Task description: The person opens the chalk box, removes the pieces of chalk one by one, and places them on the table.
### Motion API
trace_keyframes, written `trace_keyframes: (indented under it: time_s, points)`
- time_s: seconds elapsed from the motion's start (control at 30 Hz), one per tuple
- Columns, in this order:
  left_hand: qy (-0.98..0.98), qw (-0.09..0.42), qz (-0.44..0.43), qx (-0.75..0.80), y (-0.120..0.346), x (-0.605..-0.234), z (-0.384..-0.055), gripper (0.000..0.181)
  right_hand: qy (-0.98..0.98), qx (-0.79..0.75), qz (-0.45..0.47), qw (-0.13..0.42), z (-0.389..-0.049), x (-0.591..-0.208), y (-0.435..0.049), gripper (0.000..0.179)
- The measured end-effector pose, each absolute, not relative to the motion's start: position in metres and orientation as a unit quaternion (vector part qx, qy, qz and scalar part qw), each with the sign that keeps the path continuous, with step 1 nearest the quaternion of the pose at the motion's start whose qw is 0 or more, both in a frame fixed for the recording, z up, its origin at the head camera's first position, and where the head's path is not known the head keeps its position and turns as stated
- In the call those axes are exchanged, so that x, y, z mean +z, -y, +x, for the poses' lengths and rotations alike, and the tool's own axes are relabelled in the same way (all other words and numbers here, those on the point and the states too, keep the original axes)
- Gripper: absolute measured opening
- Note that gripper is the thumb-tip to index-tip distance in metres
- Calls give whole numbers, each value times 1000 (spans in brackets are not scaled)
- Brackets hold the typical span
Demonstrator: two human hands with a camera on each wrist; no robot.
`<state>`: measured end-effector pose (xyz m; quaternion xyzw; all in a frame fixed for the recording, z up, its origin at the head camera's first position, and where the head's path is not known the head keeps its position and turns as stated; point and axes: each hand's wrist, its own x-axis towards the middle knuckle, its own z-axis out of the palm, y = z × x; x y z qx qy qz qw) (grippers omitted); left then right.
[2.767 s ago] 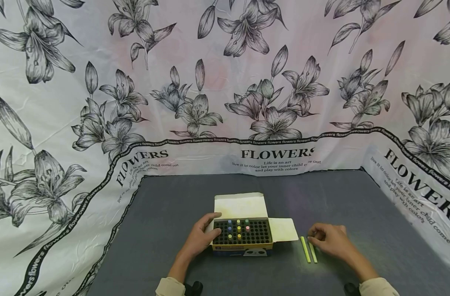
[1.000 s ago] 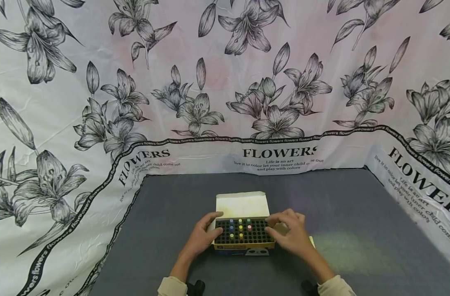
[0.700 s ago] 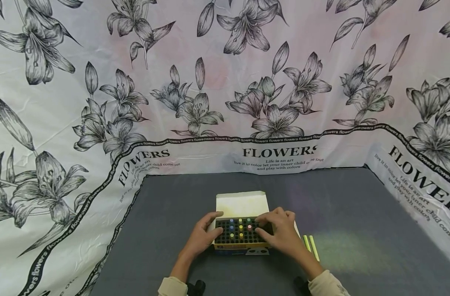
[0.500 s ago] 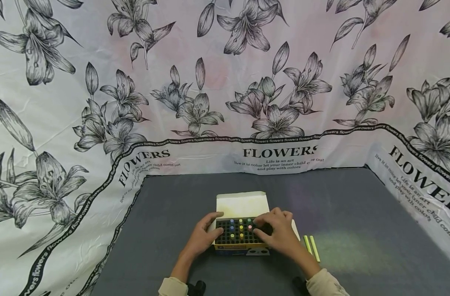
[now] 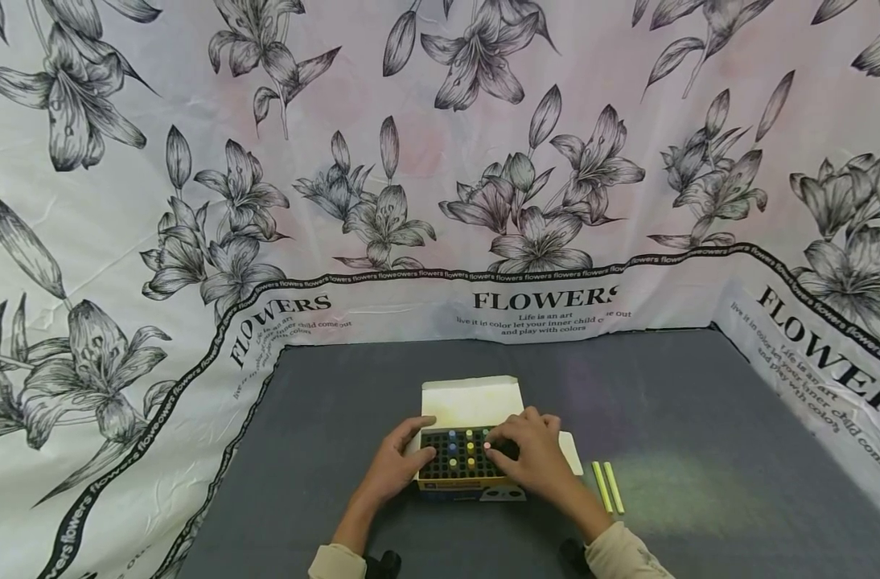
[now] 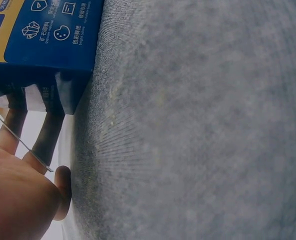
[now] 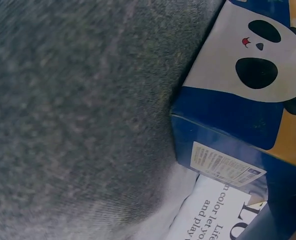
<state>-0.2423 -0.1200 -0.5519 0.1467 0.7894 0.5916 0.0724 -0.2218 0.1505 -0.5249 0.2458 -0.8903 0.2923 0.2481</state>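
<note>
An open chalk box (image 5: 454, 486), blue and yellow with a panda print, stands on the dark grey table in the head view. Its black insert has rows of round holes, with several coloured chalks standing upright in them. My left hand (image 5: 391, 464) holds the box at its left side, thumb on the top edge. In the left wrist view, fingers reach to the box's end wall. My right hand (image 5: 540, 452) is over the right half of the insert, thumb and forefinger pinching the pink chalk (image 5: 487, 445), which is still in its hole. The right wrist view hides the fingertips.
Two yellow-green chalks (image 5: 613, 487) lie side by side on the table (image 5: 672, 402), right of the box. The white lid (image 5: 472, 404) is folded back, and a side flap (image 5: 571, 453) sticks out to the right. Flower-printed cloth (image 5: 411, 305) hangs behind and beside the table.
My right hand has come from beside the yellow-green chalks to the box, then moved left over the insert until its fingertips met the pink chalk. My left hand has stayed at the box.
</note>
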Motion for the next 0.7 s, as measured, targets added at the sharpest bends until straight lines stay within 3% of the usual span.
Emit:
trace_keyframes:
  time_s: [0.7]
  points:
    - [-789, 67, 152, 591, 121, -555, -242, 47, 883, 329, 235, 239, -217, -522, -147, 21]
